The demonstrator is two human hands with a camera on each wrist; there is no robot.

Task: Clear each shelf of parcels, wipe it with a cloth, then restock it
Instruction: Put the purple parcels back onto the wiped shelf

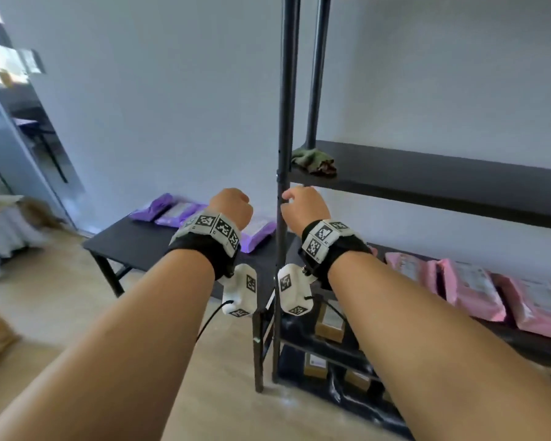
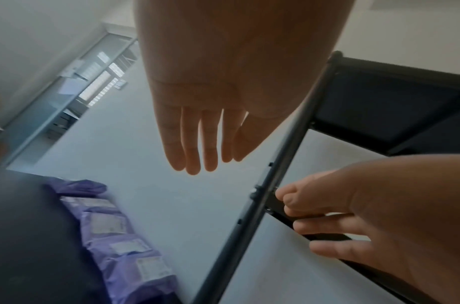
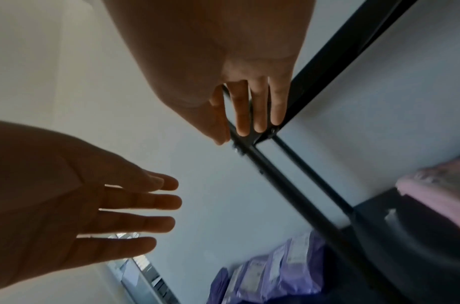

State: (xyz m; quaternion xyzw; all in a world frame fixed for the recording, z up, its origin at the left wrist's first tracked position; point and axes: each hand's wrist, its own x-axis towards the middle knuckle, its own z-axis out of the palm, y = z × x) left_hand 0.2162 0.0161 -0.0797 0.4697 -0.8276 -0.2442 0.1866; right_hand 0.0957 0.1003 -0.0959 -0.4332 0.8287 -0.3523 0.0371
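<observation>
Head view: both hands, left [image 1: 233, 206] and right [image 1: 304, 206], hover empty with fingers relaxed; cloth [image 1: 314, 160] lies on the cleared shelf [image 1: 427, 173], purple parcels [image 1: 172, 210] parked on the worktop [image 1: 134, 243] for restocking.

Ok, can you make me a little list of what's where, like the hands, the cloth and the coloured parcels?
left hand: open, fingers straight, holds nothing
right hand: open, fingers by the shelf post, holds nothing
cloth: crumpled at the left end of the bare middle shelf
purple parcels: in a row on the low table
pink parcels: on the shelf below
</observation>
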